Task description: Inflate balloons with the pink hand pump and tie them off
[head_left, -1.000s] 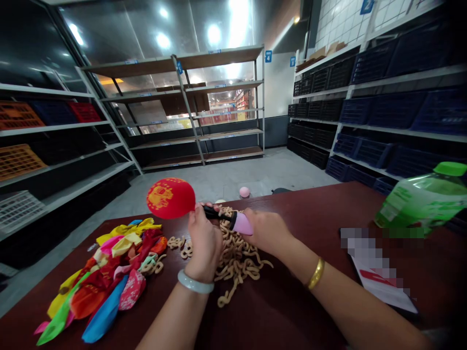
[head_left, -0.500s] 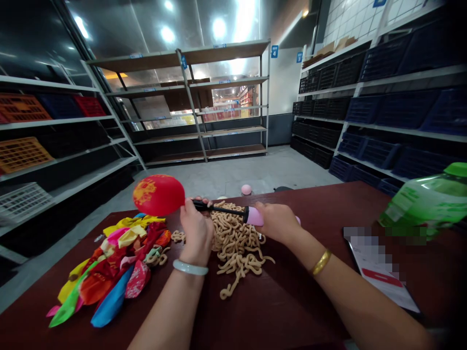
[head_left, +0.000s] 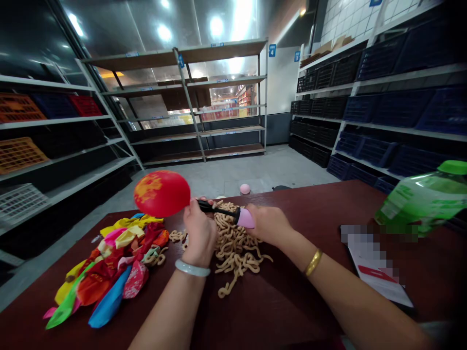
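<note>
My left hand [head_left: 199, 226] is closed around the neck of a red balloon [head_left: 162, 193] with a yellow print and the black end of a balloon pump [head_left: 246, 218]. The balloon is partly inflated and sticks out to the left. My right hand [head_left: 272, 224] is wrapped around the pump's pink part, to the right of a black rod that shows between my hands. Below the pump, a heap of tan, worm-like twisted strands [head_left: 237, 257] lies on the table. A pile of limp, colourful balloons [head_left: 98, 282] is left of my left hand.
The dark red table [head_left: 292, 301] carries a phone [head_left: 379, 272] and a green bottle [head_left: 419, 201] at the right. A small pink ball-like thing [head_left: 245, 188] shows beyond the far edge. Shelves [head_left: 233, 131] and crates [head_left: 379, 150] stand around the room.
My right hand has moved left toward my left hand, and the visible stretch of the pump's rod is shorter. The red balloon looks slightly bigger. The view has shifted a little.
</note>
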Demonstrator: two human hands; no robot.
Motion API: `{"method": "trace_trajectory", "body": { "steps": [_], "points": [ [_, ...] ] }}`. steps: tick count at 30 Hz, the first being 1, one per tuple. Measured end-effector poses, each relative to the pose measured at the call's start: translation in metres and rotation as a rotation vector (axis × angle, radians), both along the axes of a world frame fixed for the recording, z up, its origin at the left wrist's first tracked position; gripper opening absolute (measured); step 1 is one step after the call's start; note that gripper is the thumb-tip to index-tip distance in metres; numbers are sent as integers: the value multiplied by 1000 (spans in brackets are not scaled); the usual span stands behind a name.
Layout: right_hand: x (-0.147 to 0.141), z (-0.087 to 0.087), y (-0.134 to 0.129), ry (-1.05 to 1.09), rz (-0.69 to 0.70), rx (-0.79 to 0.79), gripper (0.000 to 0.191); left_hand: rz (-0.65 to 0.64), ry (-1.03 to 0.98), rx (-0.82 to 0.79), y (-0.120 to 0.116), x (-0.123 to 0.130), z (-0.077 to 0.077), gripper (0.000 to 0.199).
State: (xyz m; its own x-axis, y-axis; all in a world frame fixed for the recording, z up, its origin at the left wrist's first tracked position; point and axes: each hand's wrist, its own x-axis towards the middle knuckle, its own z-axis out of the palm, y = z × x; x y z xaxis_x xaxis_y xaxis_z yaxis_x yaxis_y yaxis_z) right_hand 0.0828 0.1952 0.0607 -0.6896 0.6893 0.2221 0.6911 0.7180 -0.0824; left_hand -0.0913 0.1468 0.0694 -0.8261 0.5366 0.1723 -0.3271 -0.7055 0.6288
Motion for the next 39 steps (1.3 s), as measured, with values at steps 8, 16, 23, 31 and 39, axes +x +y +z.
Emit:
{"method": "trace_trajectory", "body": {
  "steps": [8,16,23,31,39],
  "points": [
    [13,2,16,-37,13,20,34,130,-38,14,-6,-49,14,13],
    [5,-3,2,-31,-2,41,30,-63,-49,20,8,30,-15,23],
    [0,-3,-6,9,15,23,28,-106,-35,-13,5,52,-17,21],
    [5,-5,10,-10,39,7,36,83,-87,17,-4,-28,8,12],
    [11,-6,16,-29,42,60,33,121,-91,61,-2,-27,3,16]
  ]
}}
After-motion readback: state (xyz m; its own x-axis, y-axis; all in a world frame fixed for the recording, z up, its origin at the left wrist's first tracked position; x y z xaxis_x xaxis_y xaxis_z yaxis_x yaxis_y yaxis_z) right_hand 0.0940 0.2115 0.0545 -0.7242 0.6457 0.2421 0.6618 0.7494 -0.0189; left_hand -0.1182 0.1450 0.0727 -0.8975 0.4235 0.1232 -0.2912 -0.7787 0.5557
